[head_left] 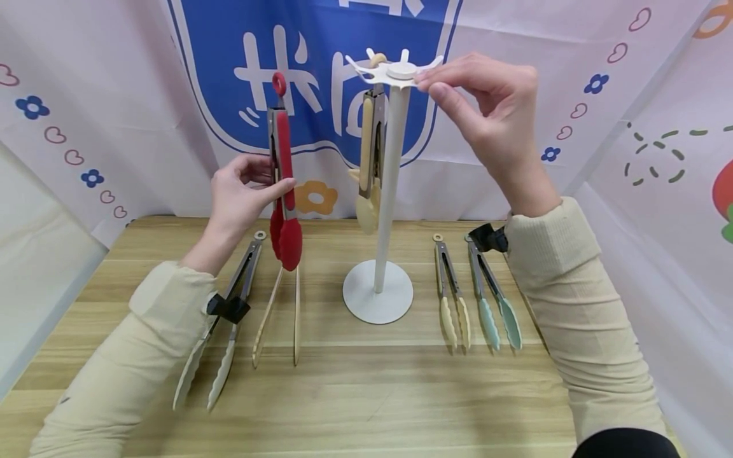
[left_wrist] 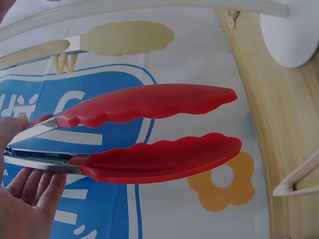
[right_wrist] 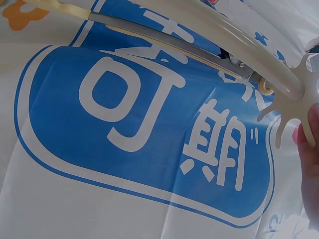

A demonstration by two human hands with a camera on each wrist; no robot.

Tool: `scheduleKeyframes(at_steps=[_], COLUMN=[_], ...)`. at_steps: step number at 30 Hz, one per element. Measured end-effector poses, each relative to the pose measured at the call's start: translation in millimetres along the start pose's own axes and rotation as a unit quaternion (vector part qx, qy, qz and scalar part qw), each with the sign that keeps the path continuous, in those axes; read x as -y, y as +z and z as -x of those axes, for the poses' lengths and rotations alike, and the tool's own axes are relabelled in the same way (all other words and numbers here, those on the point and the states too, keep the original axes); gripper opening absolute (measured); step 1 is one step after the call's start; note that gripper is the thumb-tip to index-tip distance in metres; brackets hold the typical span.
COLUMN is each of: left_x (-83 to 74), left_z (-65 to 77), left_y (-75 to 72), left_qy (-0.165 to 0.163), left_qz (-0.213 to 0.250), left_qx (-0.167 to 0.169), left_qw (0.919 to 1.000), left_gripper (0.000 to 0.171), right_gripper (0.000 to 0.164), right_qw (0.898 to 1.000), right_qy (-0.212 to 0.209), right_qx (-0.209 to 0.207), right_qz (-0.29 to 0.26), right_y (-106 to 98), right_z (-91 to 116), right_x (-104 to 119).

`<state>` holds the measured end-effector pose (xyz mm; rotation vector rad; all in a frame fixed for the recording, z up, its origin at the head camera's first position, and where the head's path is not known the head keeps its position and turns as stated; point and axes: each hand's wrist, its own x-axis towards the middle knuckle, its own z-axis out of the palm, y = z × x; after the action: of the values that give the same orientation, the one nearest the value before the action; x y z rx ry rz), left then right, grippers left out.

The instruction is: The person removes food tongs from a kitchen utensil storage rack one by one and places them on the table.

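Note:
My left hand point(head_left: 240, 191) grips red-headed tongs point(head_left: 291, 245) upright by the handle, left of a white stand, with the heads downward and the ring on top. In the left wrist view the two red scalloped heads point(left_wrist: 154, 104) stand apart. Thumb and fingers of my right hand point(head_left: 495, 105) pinch the rim of the stand's hooked top point(head_left: 382, 76). From a hook on its left side hang pale yellow tongs point(head_left: 368, 213), beside the white pole point(head_left: 391, 184). Part of that pole and the hooks also show in the right wrist view.
On the wooden table point(head_left: 366, 401), white-tipped tongs point(head_left: 222, 375) and slim beige tongs point(head_left: 296, 324) lie left of the round base point(head_left: 395, 308). Pale yellow tongs point(head_left: 446, 321) and mint-green tongs point(head_left: 509, 321) lie to its right. A printed cloth point(head_left: 217, 38) hangs behind.

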<state>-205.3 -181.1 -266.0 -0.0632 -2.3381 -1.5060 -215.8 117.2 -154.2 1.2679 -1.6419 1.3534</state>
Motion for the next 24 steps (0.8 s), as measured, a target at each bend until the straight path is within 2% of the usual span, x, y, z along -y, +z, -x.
scheduleKeyframes(at_steps=[6, 18, 24], left_x=[6.9, 18.4, 26.9], left_z=[2.0, 5.2, 6.7], left_y=[-5.7, -18.4, -25.6], left_qy=[-0.004, -0.023, -0.025], left_qz=[0.000, -0.050, -0.052], left_qx=[-0.002, -0.013, -0.018], left_qw=[1.0000, 0.9984, 0.9981], left_gripper=[0.044, 0.047, 0.046], right_gripper=[0.010, 0.007, 0.008], right_qw=[1.000, 1.000, 1.000], right_qy=[0.001, -0.007, -0.008], right_qx=[-0.001, -0.007, -0.007], right_qz=[-0.006, -0.020, -0.016], right_y=[-0.3, 0.7, 0.2], right_z=[0.6, -0.3, -0.2], right_x=[-0.7, -0.3, -0.6])
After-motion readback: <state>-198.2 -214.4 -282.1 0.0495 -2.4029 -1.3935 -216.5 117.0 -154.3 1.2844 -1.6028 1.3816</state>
